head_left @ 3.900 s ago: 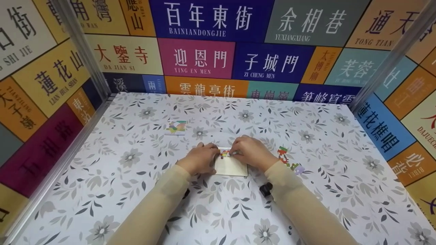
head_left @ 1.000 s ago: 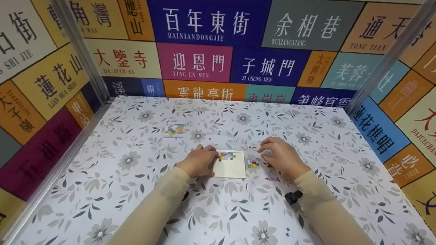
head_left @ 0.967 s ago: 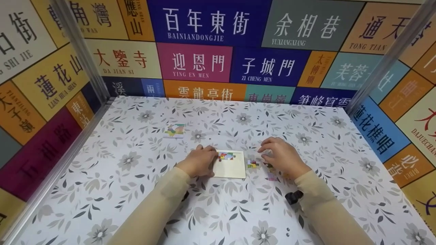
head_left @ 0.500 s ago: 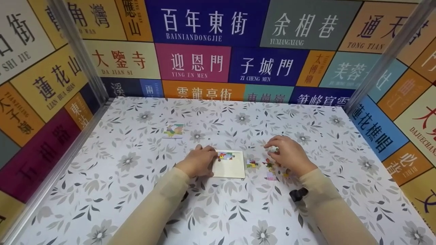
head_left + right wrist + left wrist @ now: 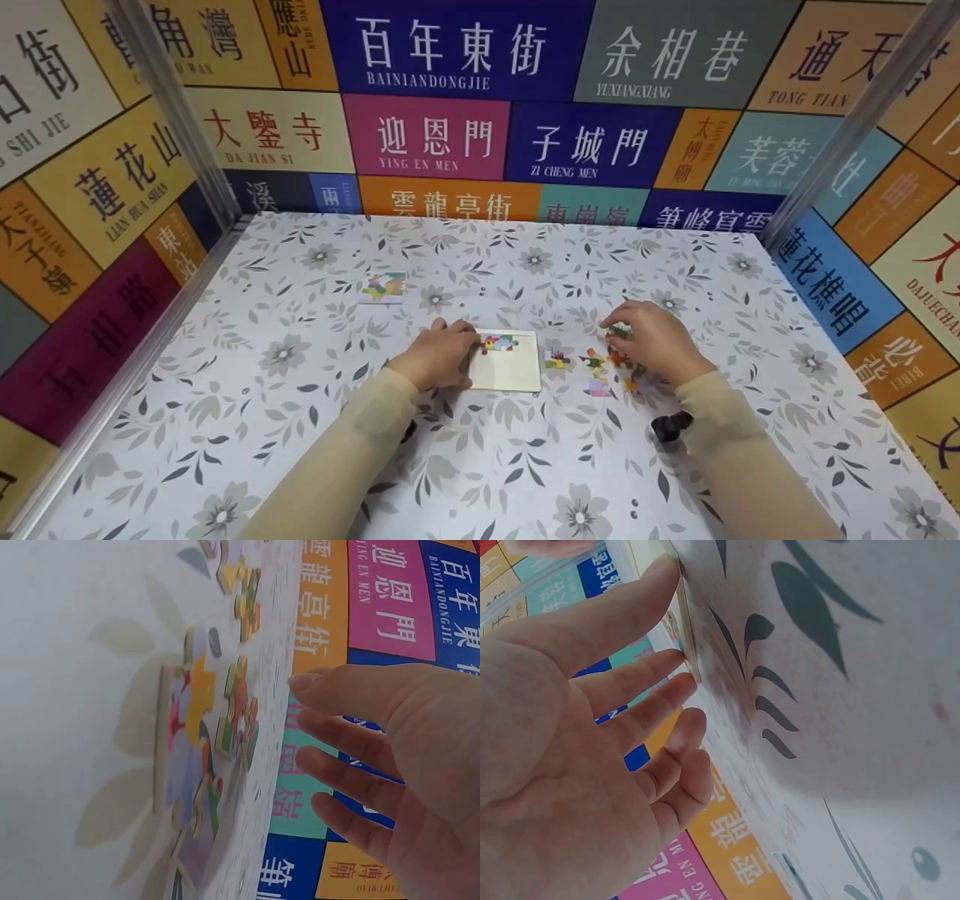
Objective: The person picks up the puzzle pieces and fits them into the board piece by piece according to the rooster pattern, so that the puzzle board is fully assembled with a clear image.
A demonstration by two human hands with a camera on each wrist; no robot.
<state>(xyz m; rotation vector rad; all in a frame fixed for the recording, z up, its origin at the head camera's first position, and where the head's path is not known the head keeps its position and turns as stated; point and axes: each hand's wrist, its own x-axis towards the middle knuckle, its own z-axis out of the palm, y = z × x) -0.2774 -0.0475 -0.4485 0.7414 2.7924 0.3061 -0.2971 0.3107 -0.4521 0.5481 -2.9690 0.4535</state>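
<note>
My left hand [image 5: 435,354] rests its thumb and fingertips along the left edge of a shallow cream puzzle tray [image 5: 508,375]. In the left wrist view, the left hand's [image 5: 577,735] fingers are fairly straight against the tray's edge. A few joined jigsaw pieces [image 5: 499,343] lie inside, near the tray's top edge. To the right, my right hand [image 5: 652,341] hovers over loose jigsaw pieces [image 5: 596,364]. The right wrist view shows nothing between the right hand's [image 5: 427,757] thumb and relaxed fingers; several loose pieces [image 5: 191,735] lie below, partly overlapping.
One separate jigsaw piece [image 5: 556,359] lies just right of the tray. A square colourful picture card or puzzle [image 5: 385,288] sits farther back on the left. Flower-patterned cloth [image 5: 330,450] covers the table, with printed sign panels [image 5: 427,135] standing around it.
My right hand has left the tray and moved right over the loose pieces, which now lie more spread out. A pale piece between its fingers half a second ago no longer shows. Left hand stays.
</note>
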